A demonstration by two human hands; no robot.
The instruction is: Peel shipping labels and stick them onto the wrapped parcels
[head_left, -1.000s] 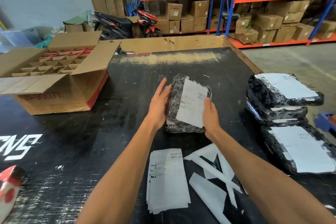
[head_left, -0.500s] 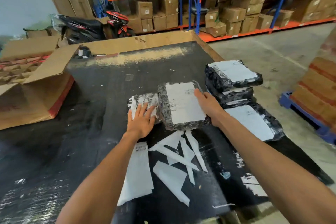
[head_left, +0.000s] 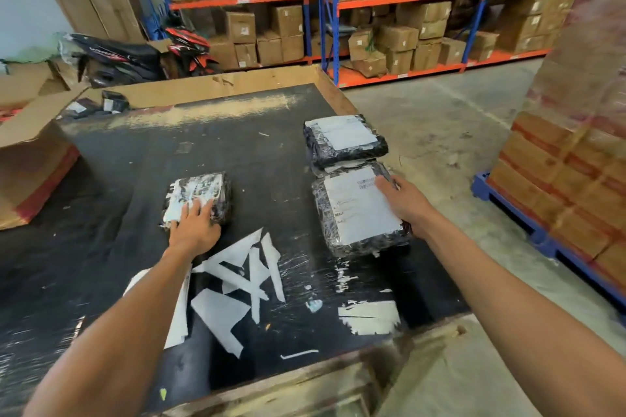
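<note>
A small black-wrapped parcel [head_left: 200, 195] without a clean label lies left of centre on the black table [head_left: 264, 159]. My left hand [head_left: 194, 227] rests flat on its near end, fingers spread. To the right, a wrapped parcel with a white shipping label [head_left: 355, 213] lies on top of a pile. My right hand [head_left: 404, 203] grips its right edge, thumb on the label. Another labelled parcel [head_left: 343, 140] sits just behind it. A stack of label sheets [head_left: 178, 315] is partly hidden under my left forearm. Peeled backing strips [head_left: 244, 267] lie beside it.
An open cardboard box [head_left: 34, 159] stands at the table's left. The table's right edge drops to the concrete floor. A blue pallet [head_left: 508, 210] with film-wrapped cartons [head_left: 576, 162] stands on the right. Shelving racks [head_left: 389, 0] and a motorbike [head_left: 135, 57] are behind.
My right hand carried the freshly labelled parcel rightwards onto the pile of labelled ones. My left hand let go of it and came down on the small wrapped parcel. The view swung right.
</note>
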